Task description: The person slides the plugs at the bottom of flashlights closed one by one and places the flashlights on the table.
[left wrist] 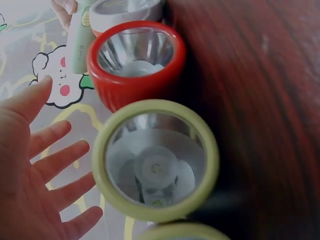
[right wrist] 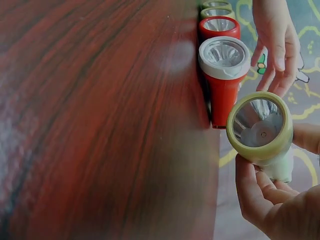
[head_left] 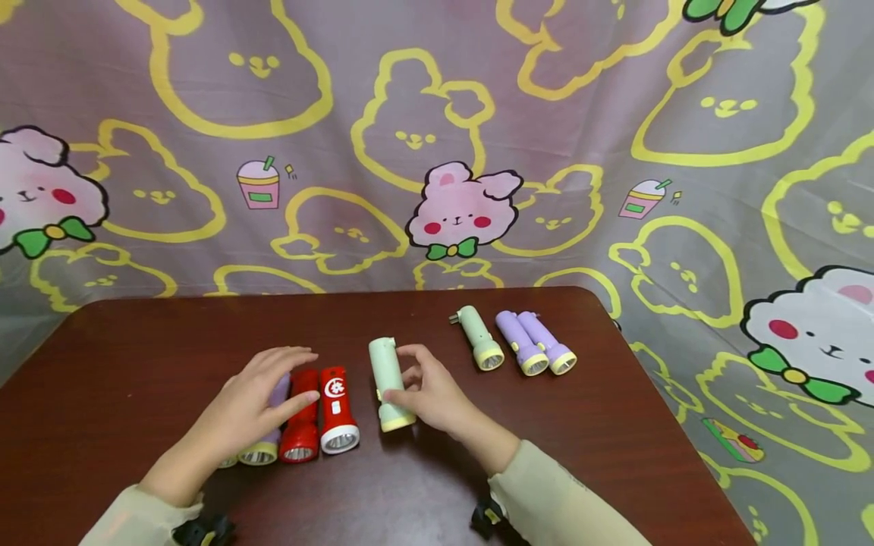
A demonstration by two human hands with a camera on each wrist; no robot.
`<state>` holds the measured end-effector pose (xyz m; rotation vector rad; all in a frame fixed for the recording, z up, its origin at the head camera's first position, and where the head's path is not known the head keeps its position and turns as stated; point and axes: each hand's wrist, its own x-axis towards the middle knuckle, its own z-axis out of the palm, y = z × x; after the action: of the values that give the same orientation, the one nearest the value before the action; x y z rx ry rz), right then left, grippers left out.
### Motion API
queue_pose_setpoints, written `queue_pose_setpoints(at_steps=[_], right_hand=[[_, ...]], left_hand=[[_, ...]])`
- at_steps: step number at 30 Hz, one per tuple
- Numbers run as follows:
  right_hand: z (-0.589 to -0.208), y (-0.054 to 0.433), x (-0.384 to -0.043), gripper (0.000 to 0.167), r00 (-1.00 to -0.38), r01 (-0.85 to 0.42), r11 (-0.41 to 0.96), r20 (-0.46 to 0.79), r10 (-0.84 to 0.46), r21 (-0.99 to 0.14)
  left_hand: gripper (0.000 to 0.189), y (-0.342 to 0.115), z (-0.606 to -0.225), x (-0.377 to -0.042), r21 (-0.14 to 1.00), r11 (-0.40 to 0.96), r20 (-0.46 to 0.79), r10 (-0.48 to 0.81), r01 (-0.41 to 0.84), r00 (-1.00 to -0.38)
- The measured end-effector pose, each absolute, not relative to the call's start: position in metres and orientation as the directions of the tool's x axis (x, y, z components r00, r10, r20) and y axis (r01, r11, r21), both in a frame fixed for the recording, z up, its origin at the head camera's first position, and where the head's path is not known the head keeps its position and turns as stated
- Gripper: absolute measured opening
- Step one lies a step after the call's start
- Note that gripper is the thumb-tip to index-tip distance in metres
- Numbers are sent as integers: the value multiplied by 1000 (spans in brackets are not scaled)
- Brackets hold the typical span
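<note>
My right hand [head_left: 437,394] pinches a pale green flashlight [head_left: 387,371] between thumb and fingers, its yellow-rimmed lens [right wrist: 261,122] facing toward me. The flashlight appears raised a little off the table. To its left stands a row: a red flashlight with a white rim [head_left: 339,432], an all-red flashlight [head_left: 300,441], a purple flashlight [head_left: 259,453] with a yellow rim, and another yellow-rimmed one [head_left: 228,461] mostly hidden. Over this row hovers my left hand [head_left: 239,406], fingers spread and holding nothing. In the left wrist view its fingers lie apart from the lens rims.
Farther back on the right of the dark wooden table [head_left: 171,341] lie another green flashlight [head_left: 476,334] with plug prongs out and two purple flashlights [head_left: 517,337] side by side. A patterned cloth [head_left: 328,167] hangs behind the table's back edge.
</note>
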<state>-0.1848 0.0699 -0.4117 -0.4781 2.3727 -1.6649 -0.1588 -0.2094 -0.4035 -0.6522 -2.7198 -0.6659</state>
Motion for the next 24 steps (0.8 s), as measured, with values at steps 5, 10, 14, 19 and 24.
queue_pose_setpoints(at_steps=[5, 10, 14, 19, 24], right_hand=[[-414, 65, -185, 62, -929, -121, 304, 0, -369, -945], [-417, 60, -187, 61, -925, -104, 313, -24, -378, -944], [-419, 57, -188, 60, -922, -78, 329, -57, -384, -941], [-421, 54, -189, 60, -921, -78, 351, -67, -384, -933], [-421, 50, -188, 59, -923, -77, 369, -74, -378, -926]], left_hand=[[62, -210, -403, -156, 367, 819, 272, 359, 441, -893], [69, -212, -403, -155, 335, 846, 223, 357, 415, -907], [76, -212, -406, -156, 315, 865, 190, 346, 391, -919], [82, -212, -412, -156, 311, 875, 143, 342, 371, -929], [86, -213, -417, -154, 290, 883, 129, 347, 369, -929]])
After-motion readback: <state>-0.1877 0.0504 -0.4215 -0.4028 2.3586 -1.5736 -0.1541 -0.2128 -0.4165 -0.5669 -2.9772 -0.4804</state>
